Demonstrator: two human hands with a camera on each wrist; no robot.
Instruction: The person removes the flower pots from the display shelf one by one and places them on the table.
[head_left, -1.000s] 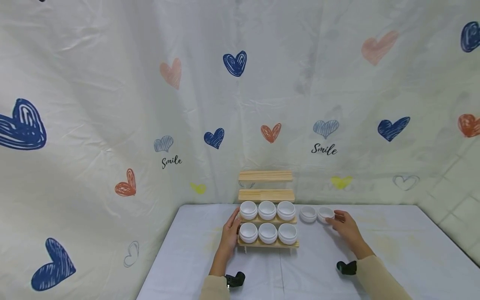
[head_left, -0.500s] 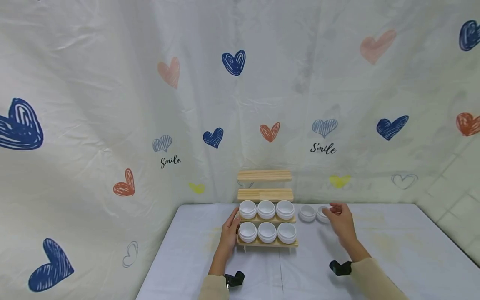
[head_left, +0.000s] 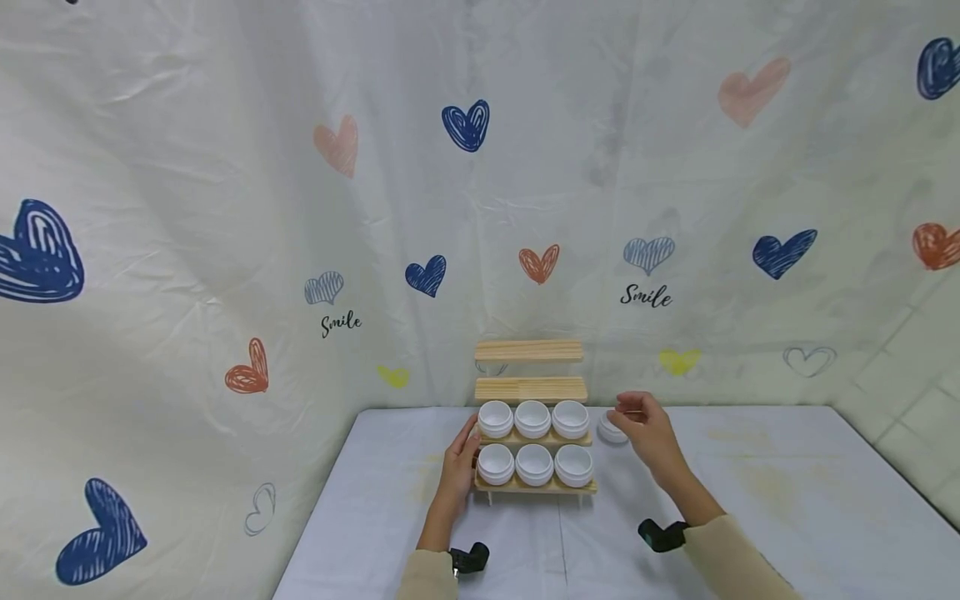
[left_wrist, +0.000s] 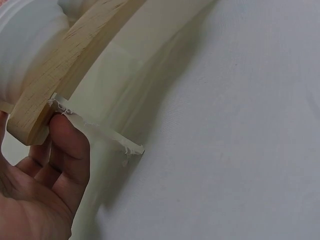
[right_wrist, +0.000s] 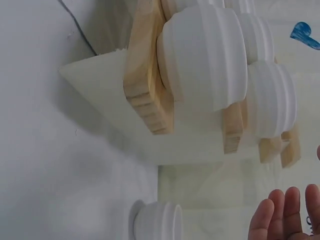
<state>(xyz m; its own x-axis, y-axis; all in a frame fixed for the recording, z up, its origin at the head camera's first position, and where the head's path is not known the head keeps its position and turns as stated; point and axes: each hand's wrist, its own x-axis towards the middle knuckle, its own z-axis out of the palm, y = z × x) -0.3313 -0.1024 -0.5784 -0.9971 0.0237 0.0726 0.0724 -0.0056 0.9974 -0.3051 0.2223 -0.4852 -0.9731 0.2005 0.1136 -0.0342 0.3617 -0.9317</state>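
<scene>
A tiered wooden display stand (head_left: pixel 530 388) with clear supports stands near the back of the table. White bowls (head_left: pixel 534 465) fill its two lower shelves, three on each. My left hand (head_left: pixel 459 467) grips the stand's left end; in the left wrist view, the thumb lies against a wooden shelf (left_wrist: pixel 65 70) beside a clear support. My right hand (head_left: pixel 647 429) is to the right of the stand, over a loose white bowl (head_left: pixel 611 431) that it partly covers. In the right wrist view, its fingers (right_wrist: pixel 277 215) are extended and apart from the bowl on the table (right_wrist: pixel 155 222).
The two upper wooden shelves (head_left: pixel 528 351) carry no bowls. A white cloth (head_left: pixel 780 492) covers the table. Close behind hangs a pale curtain (head_left: pixel 570 192) printed with hearts. Black wrist cameras (head_left: pixel 663 535) are worn on both wrists.
My right hand has left the right-hand loose bowl and moved left over the other one, and now hides the spot where the right-hand bowl stood. My left hand stays on the stand.
</scene>
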